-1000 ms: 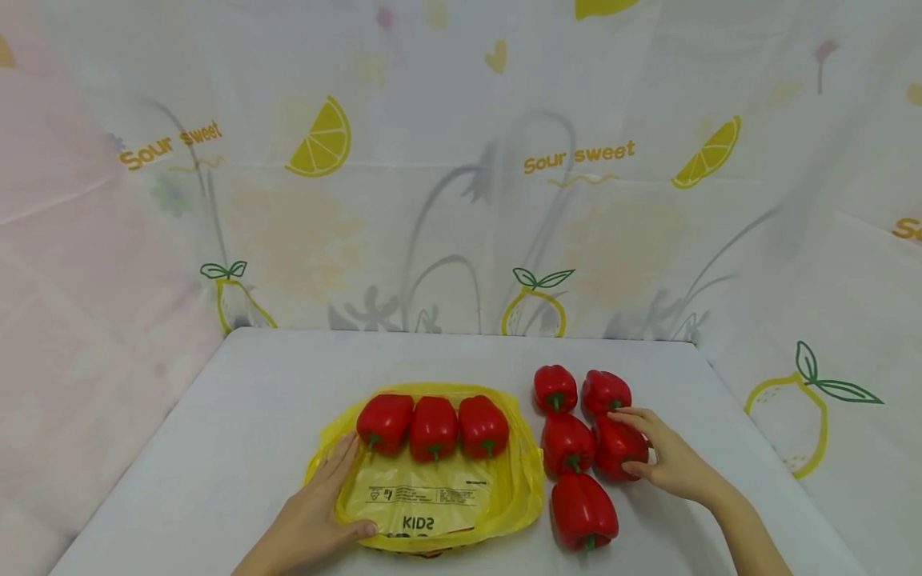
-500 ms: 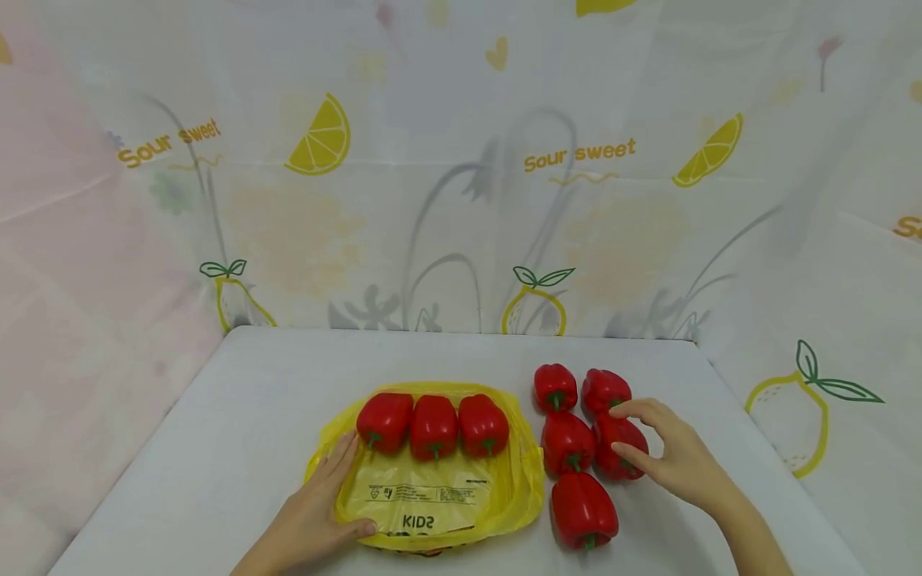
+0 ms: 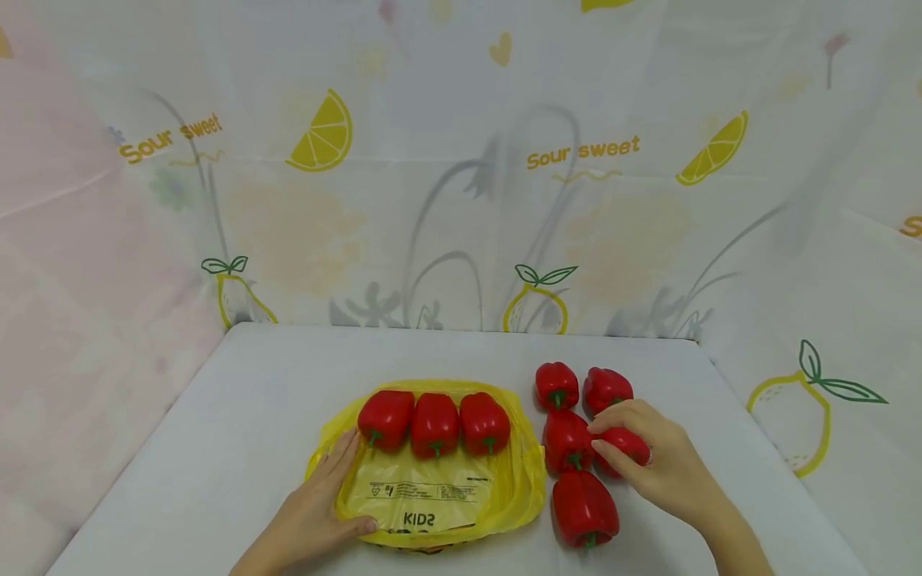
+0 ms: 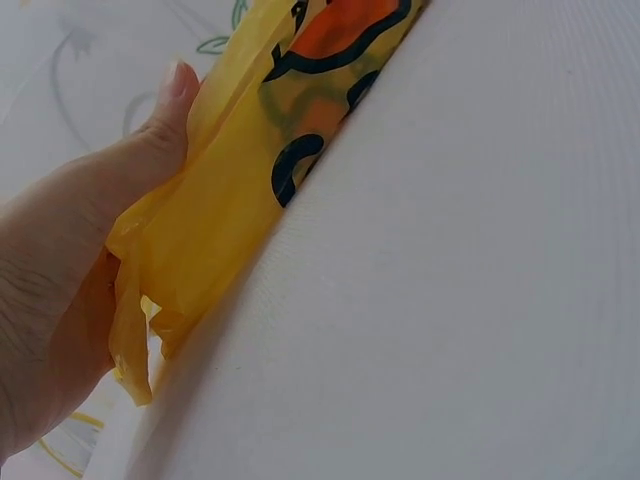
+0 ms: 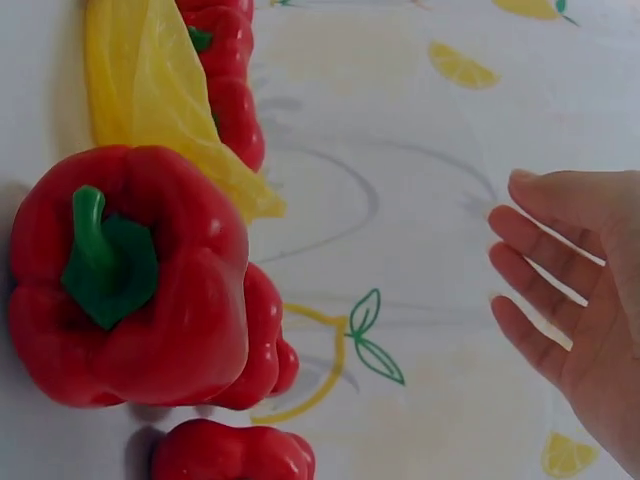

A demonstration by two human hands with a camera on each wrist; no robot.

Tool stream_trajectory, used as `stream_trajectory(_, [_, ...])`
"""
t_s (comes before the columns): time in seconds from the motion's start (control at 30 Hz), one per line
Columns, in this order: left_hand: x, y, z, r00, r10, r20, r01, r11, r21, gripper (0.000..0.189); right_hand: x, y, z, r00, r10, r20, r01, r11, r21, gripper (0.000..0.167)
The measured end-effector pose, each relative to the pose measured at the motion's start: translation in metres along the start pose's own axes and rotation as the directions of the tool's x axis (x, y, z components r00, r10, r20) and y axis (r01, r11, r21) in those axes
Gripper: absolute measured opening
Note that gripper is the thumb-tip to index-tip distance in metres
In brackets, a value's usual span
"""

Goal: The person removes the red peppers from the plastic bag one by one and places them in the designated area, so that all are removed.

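Note:
A yellow plastic bag (image 3: pixel 531 488) covers a shallow oval container on the table, with three red bell peppers (image 3: pixel 434 426) in a row at its far side. My left hand (image 3: pixel 310 504) rests along its left edge, fingers straight, thumb by the front rim; the left wrist view shows the thumb (image 4: pixel 165 125) against the bag. My right hand (image 3: pixel 651 456) hovers over a red bell pepper (image 3: pixel 628 442) on the right, partly hiding it, fingertips near the neighbouring bell pepper (image 3: pixel 564 438). In the right wrist view that hand (image 5: pixel 590 290) holds nothing, fingers apart from the peppers.
Close beside the bag's right edge lie more red bell peppers: one in front (image 3: pixel 585 510), two behind (image 3: pixel 556 386). A white cloth covers the table (image 3: pixel 209 448). A lemon-print curtain (image 3: pixel 432 200) hangs behind and at both sides.
My right hand has let go of the right-hand bell pepper, lifted and shifted left over it. The left hand and the peppers in the bag-covered container stay put.

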State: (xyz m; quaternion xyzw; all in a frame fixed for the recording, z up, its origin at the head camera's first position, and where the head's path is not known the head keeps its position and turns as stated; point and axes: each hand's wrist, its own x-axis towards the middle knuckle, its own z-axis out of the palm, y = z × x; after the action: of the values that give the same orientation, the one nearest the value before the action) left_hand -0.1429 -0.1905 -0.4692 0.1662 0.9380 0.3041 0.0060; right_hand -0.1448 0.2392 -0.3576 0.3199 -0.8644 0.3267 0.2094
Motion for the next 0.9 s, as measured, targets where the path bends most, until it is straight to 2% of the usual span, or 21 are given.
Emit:
stream_trajectory(0.17, [0.000, 0.000, 0.000, 1.000, 0.010, -0.005, -0.010, 1.000, 0.002, 0.114, 0.006, -0.008, 0.006, 0.999, -0.047, 0.002, 0.047, 0.997, 0.060, 0.043])
stream_trajectory(0.43, [0.000, 0.000, 0.000, 1.000, 0.008, -0.006, -0.008, 1.000, 0.005, 0.115, 0.016, -0.021, 0.020, 0.997, -0.061, 0.040, 0.055, 0.989, 0.139, 0.042])
stream_trajectory(0.67, [-0.001, 0.001, 0.000, 1.000, 0.013, -0.014, -0.013, 1.000, -0.004, 0.114, 0.026, -0.032, 0.036, 0.998, -0.043, 0.050, 0.033, 0.982, 0.184, 0.036])
stream_trajectory(0.8, [-0.001, 0.001, 0.000, 1.000, 0.022, -0.021, -0.022, 1.000, -0.001, 0.114, 0.034, -0.035, 0.048, 0.995, -0.090, 0.041, 0.080, 0.976, 0.201, 0.034])
stream_trajectory(0.9, [-0.001, 0.001, 0.001, 0.999, 0.026, -0.025, -0.026, 1.000, 0.000, 0.115, 0.041, -0.038, 0.056, 0.994, -0.093, 0.052, 0.083, 0.980, 0.180, 0.030])
